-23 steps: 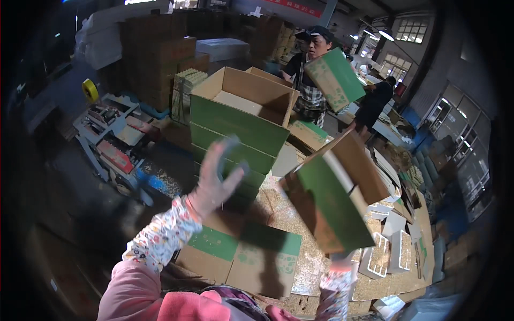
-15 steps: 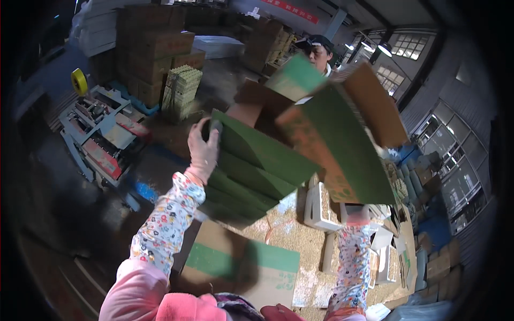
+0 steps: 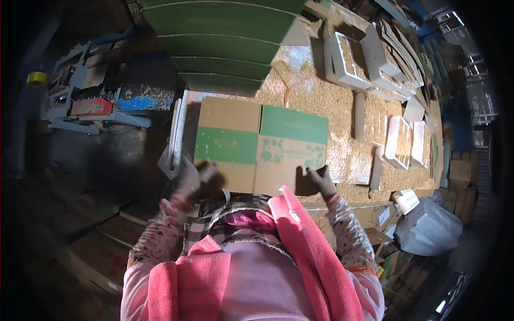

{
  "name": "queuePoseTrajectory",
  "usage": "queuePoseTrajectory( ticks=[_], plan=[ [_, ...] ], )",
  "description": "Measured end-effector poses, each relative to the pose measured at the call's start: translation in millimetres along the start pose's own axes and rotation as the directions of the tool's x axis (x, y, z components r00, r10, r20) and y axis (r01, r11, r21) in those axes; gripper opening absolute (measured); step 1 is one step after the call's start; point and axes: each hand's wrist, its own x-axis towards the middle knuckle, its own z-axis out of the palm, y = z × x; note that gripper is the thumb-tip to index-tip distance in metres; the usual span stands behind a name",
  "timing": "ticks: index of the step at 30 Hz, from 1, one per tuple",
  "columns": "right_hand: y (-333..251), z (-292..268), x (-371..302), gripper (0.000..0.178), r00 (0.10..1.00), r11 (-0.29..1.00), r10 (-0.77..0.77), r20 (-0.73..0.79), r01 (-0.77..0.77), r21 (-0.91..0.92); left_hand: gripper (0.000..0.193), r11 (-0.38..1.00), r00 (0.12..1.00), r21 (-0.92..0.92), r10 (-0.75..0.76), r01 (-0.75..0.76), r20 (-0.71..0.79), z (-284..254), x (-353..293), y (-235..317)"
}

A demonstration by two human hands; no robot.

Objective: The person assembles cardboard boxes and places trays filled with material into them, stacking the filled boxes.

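One flat brown-and-green box (image 3: 261,145) is seen lying on the table (image 3: 316,91) just in front of the person, its near edge gripped by both gloved hands: the left hand (image 3: 194,178) at the near-left corner, the right hand (image 3: 320,180) at the near-right. One stack of green boxes (image 3: 225,43) is seen just beyond it, far centre. Several white trays (image 3: 399,140) are spread to the right, and one machine (image 3: 80,101) stands at the left.
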Motion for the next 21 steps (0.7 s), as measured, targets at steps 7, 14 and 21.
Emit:
queuePoseTrajectory(
  ticks=[7,14,21],
  plan=[
    [-169.4,-57.9,-89.9,0.036,0.957,0.771,-0.243,-0.157,0.289,0.568,0.055,0.729,0.864,-0.635,0.467,-0.256,0.187,-182.1,-39.1,99.1],
    [-208.0,-49.7,-0.8,0.029,0.834,0.808,-0.423,-0.355,0.524,0.268,0.029,0.648,0.633,-0.053,0.718,-0.76,-0.289,-175.0,97.4,105.4],
    [-184.0,-9.5,76.5,0.108,0.627,0.643,-0.751,-0.206,0.625,-0.443,0.039,0.686,0.558,0.03,0.564,-0.727,0.608,-115.3,-30.1,254.7]
  ],
)
